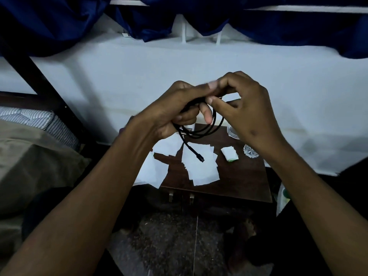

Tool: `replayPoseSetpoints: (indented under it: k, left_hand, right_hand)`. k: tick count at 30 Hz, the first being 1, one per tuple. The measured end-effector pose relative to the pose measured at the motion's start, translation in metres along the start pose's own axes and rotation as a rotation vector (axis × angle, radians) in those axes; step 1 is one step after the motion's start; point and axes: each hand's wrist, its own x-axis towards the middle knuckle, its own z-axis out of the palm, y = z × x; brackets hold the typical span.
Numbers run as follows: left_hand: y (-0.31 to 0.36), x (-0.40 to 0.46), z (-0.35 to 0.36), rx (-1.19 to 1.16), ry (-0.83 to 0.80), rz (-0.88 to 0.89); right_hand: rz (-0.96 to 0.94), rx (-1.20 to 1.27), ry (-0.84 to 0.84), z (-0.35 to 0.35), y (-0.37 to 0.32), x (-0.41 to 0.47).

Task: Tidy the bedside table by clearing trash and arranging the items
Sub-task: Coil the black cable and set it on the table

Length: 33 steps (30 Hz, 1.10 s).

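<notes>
A black cable (207,130) hangs in loops above the dark wooden bedside table (245,176). My left hand (173,108) grips the bundled loops. Just to its right, my right hand (247,108) pinches the cable near the top of the coil. The cable's plug end (200,157) dangles over several white paper scraps (201,168) spread across the tabletop. A folded white and green wrapper (230,153) lies to the right of the scraps. The back left of the table is hidden behind my hands.
A small cut-glass piece (250,152) and a clear glass dish (233,132) sit at the table's right rear. A bed with a striped mattress (29,120) and a khaki cover stands left. Dark blue curtains (59,22) hang above the white wall.
</notes>
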Motion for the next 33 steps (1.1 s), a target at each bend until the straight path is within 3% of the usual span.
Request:
replayPoseSetpoints:
  k: [3,5,8,10,13,20,28,33]
  left_hand:
    - [0.0,0.002,-0.007,-0.125,0.038,0.077]
    - [0.002,0.006,-0.01,-0.24,0.142,0.149]
    - [0.001,0.012,-0.015,-0.391,0.3,0.245]
    - [-0.003,0.014,-0.017,-0.413,0.377,0.269]
    - [-0.013,0.014,-0.013,-0.419,0.458,0.264]
    - [-0.041,0.017,0.017,-0.445,0.607,0.17]
    - [-0.081,0.028,0.034,-0.351,0.722,0.085]
    - [-0.127,0.031,0.03,-0.165,0.737,-0.03]
  right_hand:
    - [0.138,0.235,0.045,0.006,0.006,-0.004]
    - [0.369,0.437,0.074,0.017,0.01,-0.023]
    - [0.705,0.736,-0.12,0.04,0.01,-0.064]
    - [0.761,0.919,-0.166,0.047,0.006,-0.078]
    - [0.712,1.024,-0.041,0.043,-0.002,-0.065]
    - [0.717,0.88,-0.061,0.049,-0.01,-0.016]
    - [0.656,0.405,0.204,0.092,0.031,-0.023]
    - [0.554,0.096,0.092,0.1,0.073,-0.043]
